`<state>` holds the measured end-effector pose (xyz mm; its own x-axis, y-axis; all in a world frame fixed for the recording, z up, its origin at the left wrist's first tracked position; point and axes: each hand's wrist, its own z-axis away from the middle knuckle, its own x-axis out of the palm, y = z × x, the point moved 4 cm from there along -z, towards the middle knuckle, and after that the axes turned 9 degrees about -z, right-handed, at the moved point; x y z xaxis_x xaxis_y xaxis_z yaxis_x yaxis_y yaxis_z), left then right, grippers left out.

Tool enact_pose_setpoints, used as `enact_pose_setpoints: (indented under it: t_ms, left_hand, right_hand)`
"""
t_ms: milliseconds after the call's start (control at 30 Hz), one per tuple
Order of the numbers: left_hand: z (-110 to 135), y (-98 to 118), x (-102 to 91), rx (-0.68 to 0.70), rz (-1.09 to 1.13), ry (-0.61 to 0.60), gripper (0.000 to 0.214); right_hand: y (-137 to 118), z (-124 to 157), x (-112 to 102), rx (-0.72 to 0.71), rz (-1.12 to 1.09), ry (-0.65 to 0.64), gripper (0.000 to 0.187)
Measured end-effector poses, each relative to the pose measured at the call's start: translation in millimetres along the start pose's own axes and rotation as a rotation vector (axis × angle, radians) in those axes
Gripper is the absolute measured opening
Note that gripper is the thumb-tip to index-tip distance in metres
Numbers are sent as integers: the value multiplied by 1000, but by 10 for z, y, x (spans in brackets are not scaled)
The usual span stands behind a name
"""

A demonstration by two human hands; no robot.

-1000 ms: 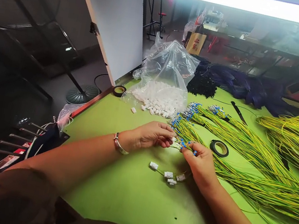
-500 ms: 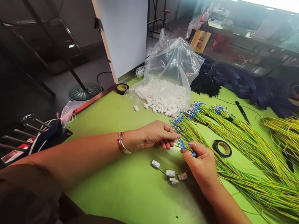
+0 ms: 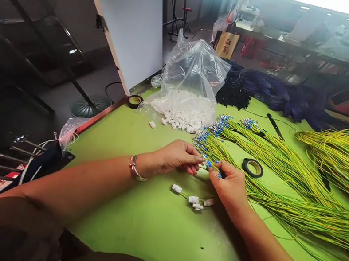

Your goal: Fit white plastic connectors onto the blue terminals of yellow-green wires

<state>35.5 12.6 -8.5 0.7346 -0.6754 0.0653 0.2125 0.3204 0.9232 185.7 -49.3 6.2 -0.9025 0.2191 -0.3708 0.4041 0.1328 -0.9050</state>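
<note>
My left hand (image 3: 175, 156) and my right hand (image 3: 228, 186) meet over the green table (image 3: 150, 229), both pinched on the blue-tipped ends of yellow-green wires (image 3: 211, 164). The left fingers close on something small and pale at the wire tips; I cannot make out what it is. Several finished wires with white connectors (image 3: 192, 199) lie just below my hands. A large bundle of yellow-green wires (image 3: 286, 186) runs off to the right from my right hand.
An open clear bag of white connectors (image 3: 185, 105) sits behind my hands, with loose ones spilled. A black tape roll (image 3: 252, 167) lies on the wires, another roll (image 3: 135, 101) at the table's left edge. Dark wire bundles (image 3: 269, 93) lie at the back. Metal pegs (image 3: 3, 159) stick out left.
Both hands stay pinched together on the wire ends with only small finger movements. The camera view has shifted slightly.
</note>
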Motion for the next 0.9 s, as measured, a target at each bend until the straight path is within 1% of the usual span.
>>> enact_pose_setpoints:
  t_ms: [100,200,333,433,500,567,667,833,900]
  left_hand:
    - [-2,1,10,-6,5,16,41]
    - [-8,-18,15,-15,-2,-6,42]
    - [-13,-52,26,-27,20,-5,36]
    - [5,-27,63,-51,4,24,21]
    - [26,13,92,-84,-49,56,12]
    - [45,63,109,-102,-118,99,13]
    - [55,117,108,-79,-197,141,16]
    - [48,70,84,-84,-184,99,13]
    - [34,29,73,-101,-164,75,16]
  right_hand:
    - [3,-2,-11,-13,-4,2,13]
    - [10,5,-2,-31,25,-12,11]
    - [10,31,27,-62,68,-15,11]
    - [16,50,57,-80,125,-14,12]
    - [24,57,79,-98,155,-24,11]
    - [35,59,92,-114,163,-27,11]
    - [50,50,86,-117,140,0,13]
    - [37,55,98,-97,143,1,12]
    - [42,58,117,-90,119,-17,11]
